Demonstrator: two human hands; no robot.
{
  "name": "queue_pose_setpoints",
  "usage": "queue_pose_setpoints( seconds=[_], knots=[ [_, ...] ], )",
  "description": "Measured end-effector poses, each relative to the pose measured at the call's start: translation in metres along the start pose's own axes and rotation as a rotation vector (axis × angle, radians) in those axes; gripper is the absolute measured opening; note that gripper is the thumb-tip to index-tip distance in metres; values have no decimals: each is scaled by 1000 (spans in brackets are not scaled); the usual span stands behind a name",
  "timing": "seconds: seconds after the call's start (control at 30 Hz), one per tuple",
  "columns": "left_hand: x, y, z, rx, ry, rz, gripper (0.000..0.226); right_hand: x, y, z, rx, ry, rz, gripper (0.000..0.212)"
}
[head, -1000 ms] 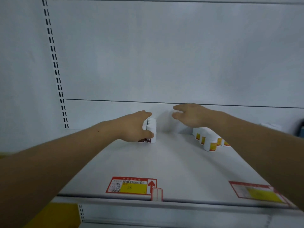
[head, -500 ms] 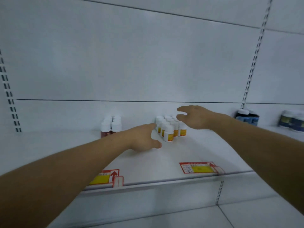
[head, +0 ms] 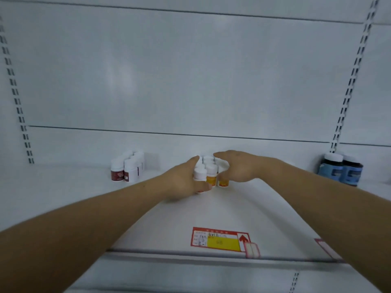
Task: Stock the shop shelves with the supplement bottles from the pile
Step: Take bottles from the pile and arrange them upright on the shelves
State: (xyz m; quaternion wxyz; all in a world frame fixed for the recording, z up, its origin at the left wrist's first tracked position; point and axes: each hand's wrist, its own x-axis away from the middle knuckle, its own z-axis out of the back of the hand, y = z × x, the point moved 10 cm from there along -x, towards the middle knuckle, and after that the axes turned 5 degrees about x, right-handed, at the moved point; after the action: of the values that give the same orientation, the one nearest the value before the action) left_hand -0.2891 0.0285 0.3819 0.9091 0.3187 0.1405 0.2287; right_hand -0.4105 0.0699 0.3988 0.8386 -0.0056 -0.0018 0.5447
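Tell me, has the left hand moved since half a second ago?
Yes. The left hand has moved right, away from the red-labelled bottles, and now touches the left side of the yellow-labelled bottles.

Wide open shelf (head: pixel 243 210) in front, bare from the price tag (head: pixel 220 238) at the lip right up to the orange-label bottles (head: pixel 211 176), which both hands flank, left hand (head: pixel 184 180) and right hand (head: pixel 237 168). To the left, a clear lane, then the red-label bottles (head: pixel 127 170) block the back. Far right, the blue bottles (head: pixel 340 170) stand near the upright, with bare shelf between.
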Motion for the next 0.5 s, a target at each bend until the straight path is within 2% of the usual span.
queue_pose_setpoints(
  seconds=[0.2,0.27,0.4,0.5],
  knots=[
    [-7,-19,-1,-15,86,93,74,-3,-9,-6,-27,37,135,47],
    [-7,-19,-1,-34,86,104,72,1,-11,-4,-42,57,138,46],
    [-7,-21,2,-30,99,99,72,5,-6,-4,-73,62,84,57],
    [-9,-21,0,14,55,92,83,3,-5,-5,-86,82,53,41]
  ],
)
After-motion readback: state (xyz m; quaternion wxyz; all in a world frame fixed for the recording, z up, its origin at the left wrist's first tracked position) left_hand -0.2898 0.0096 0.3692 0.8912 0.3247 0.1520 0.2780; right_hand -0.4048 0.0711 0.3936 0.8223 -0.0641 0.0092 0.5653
